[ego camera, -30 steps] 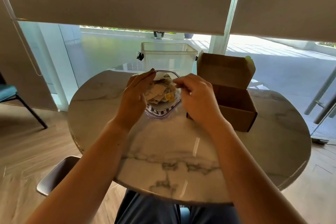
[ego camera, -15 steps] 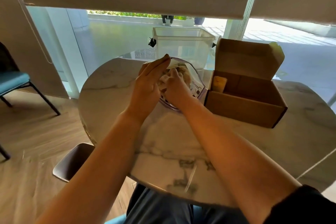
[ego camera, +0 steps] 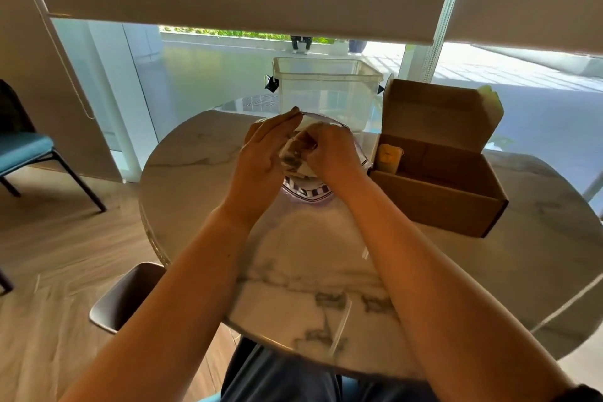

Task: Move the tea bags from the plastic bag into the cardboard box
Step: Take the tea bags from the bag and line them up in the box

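Note:
A clear plastic bag (ego camera: pixel 306 191) with a striped lower edge lies on the marble table (ego camera: pixel 326 271), holding several tea bags (ego camera: pixel 292 158). My left hand (ego camera: pixel 261 160) holds the bag's mouth open at its left rim. My right hand (ego camera: pixel 329 153) is inside the mouth, fingers closed on tea bags; how many is hidden. The open cardboard box (ego camera: pixel 437 196) stands to the right, lid up, with one yellow tea bag (ego camera: pixel 389 158) leaning in its left corner.
A clear plastic tub (ego camera: pixel 326 91) stands behind the bag at the table's far edge. A grey stool seat (ego camera: pixel 127 295) is at the near left, a blue chair (ego camera: pixel 23 150) farther left. Window glass and blinds lie beyond.
My right hand went from the bag's right rim into the bag and closed on tea bags. My view shifted left, so the box and its yellow tea bag show more fully.

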### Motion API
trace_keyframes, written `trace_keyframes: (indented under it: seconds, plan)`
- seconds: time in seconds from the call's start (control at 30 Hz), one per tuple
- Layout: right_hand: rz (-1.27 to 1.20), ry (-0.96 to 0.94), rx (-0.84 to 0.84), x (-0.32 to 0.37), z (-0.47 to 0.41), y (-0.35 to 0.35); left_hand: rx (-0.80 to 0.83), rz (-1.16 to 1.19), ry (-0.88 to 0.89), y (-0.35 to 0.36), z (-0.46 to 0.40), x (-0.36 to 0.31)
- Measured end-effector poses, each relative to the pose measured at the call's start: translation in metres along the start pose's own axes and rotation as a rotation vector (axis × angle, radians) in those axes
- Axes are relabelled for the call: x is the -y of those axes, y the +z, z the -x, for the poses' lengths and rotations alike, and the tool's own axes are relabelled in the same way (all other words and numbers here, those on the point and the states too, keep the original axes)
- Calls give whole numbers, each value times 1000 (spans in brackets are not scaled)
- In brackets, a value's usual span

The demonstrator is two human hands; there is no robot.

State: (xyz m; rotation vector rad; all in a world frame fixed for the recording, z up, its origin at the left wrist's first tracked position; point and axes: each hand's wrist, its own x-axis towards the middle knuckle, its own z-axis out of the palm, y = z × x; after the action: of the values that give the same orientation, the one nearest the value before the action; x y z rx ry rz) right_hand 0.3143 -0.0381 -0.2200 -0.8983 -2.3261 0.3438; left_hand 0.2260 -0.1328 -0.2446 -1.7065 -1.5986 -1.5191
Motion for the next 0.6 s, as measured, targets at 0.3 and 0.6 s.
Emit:
trace_keyframes:
  seconds: [0.3,0.6]
  plan:
    - [-475,92,107,8,41,-93,-34,80,-16,3,0,-4]
    - [-190,289,-167,-62,23,-122,-44,15,14,7,-1,-2]
